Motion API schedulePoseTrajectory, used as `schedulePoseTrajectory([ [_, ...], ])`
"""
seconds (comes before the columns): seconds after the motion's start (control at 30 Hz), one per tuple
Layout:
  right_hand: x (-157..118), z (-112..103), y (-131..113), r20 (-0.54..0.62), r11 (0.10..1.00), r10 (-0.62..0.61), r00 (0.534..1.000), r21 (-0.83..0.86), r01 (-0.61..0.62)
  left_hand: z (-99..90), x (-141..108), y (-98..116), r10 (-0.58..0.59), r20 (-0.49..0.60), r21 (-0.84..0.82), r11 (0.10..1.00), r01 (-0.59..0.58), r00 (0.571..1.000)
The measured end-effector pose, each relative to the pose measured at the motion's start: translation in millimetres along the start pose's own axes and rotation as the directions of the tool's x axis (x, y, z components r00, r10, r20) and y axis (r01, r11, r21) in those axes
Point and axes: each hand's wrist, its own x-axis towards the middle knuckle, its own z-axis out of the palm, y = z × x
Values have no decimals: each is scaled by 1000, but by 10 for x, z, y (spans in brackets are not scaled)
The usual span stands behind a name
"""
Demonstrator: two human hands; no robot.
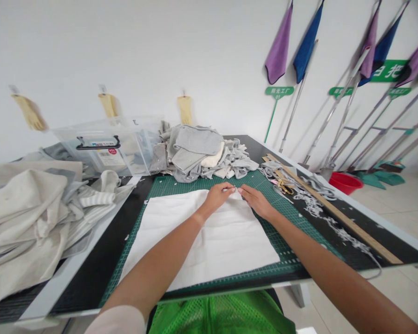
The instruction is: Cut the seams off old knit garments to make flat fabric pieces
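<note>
Textile workshop, green cutting mat point(165, 185), fabric pile point(198, 140)

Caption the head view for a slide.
Left hand and right hand touch the far edge of a white rectangular cloth on a green gridded cutting mat.

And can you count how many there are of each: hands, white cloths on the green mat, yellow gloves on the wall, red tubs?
Hands: 2 (left hand, right hand)
White cloth: 1
Yellow gloves: 3
Red tub: 1
Total: 7
</note>
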Motion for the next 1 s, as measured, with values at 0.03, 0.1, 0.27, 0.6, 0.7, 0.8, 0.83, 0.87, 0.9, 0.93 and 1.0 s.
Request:
schedulePoseTrajectory([
  [0.03, 0, 3, 3, -2, 1000, -4, 1000, 6, 4, 2, 1, 0, 2, -2, -3, 1000, -2, 1000],
  [0.1, 1, 7, 3, 0, 1000, -7, 1000, 11, 7, 5, 2, 2, -4, -2, -4, 1000, 4, 1000],
  [0.27, 2, 20, -11, -22, 999, 32, 999, -7, -33, 6, 12, -2, -33, -1, 6, 999, 33, 999],
  [0.6, -17, 36, 8, -28, 995, 10, 1000, -94, -12, 8, 19, -34, -15, -3, -1, 1000, 15, 1000],
  [0.7, -19, 40, 15, -35, 994, -13, 999, -112, 9, 4, 22, -44, -9, 2, -3, 1000, 9, 1000],
  [0.8, -20, 45, 16, -37, 992, -29, 999, -126, 24, 7, 27, -61, -18, 3, -4, 1000, 18, 1000],
  [0.83, -20, 47, 17, -36, 991, -33, 999, -129, 28, 9, 28, -67, -19, 3, -9, 1000, 19, 1000],
  [0.87, -19, 48, 18, -37, 991, -35, 999, -132, 30, 11, 28, -72, -19, 2, -15, 1000, 19, 1000],
  [0.9, -18, 50, 20, -38, 990, -37, 999, -137, 31, 12, 28, -76, -18, 1, -21, 1000, 18, 1000],
  [0.93, -16, 51, 23, -39, 989, -38, 999, -142, 32, 13, 28, -78, -17, 0, -26, 1000, 17, 1000],
  [1.0, -14, 53, 27, -37, 987, -38, 999, -159, 32, 12, 26, -79, -18, 4, -29, 999, 18, 1000],
])
